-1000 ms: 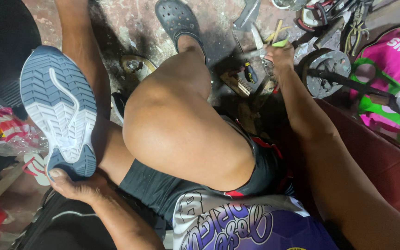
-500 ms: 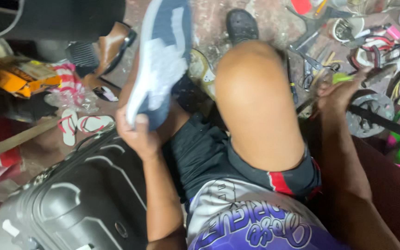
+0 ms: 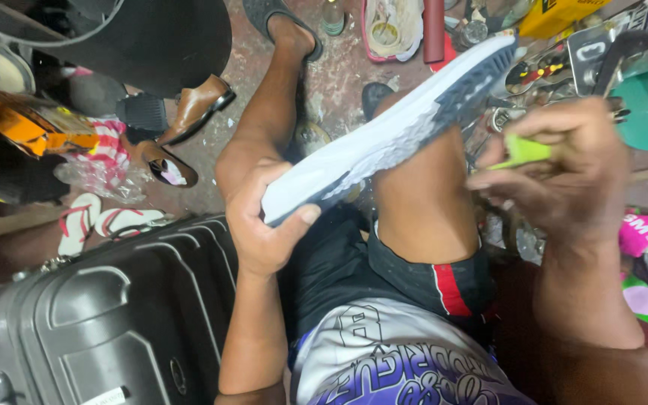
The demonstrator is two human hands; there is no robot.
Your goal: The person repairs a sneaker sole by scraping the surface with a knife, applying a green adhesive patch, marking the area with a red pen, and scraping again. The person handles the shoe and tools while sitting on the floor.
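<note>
The left hand (image 3: 264,225) was closed around the heel end of a grey-and-white rubber-soled sports shoe (image 3: 391,135), thumb pressed against the sole edge and the other fingers wrapped behind it. The shoe lay on its side, slanting from that hand up toward the upper right, above the person's raised bare knee (image 3: 425,195), with its pale sole edge facing the camera and the darker treaded toe end highest. The right hand (image 3: 564,172) hovered just beside the shoe's toe half, its fingers curled and pinched on a small lime-green object (image 3: 523,152); what that object was could not be told, since most of it was hidden in the grip. The person sat low with black shorts trimmed in red (image 3: 414,277) and a purple-and-white printed jersey (image 3: 391,360). On the stained concrete floor (image 3: 339,75) around them lay a dark grey hard-shell suitcase (image 3: 106,322) at lower left, touching the left forearm, 1 brown leather dress shoe (image 3: 193,105) and a brown heeled shoe (image 3: 160,161) beyond it, and a pair of white flip-flops with red straps (image 3: 99,223) near the suitcase. A maroon cylinder (image 3: 433,30) and a heap of metal tools (image 3: 549,75) sat past the shoe's toe, well apart from the left hand.
</note>
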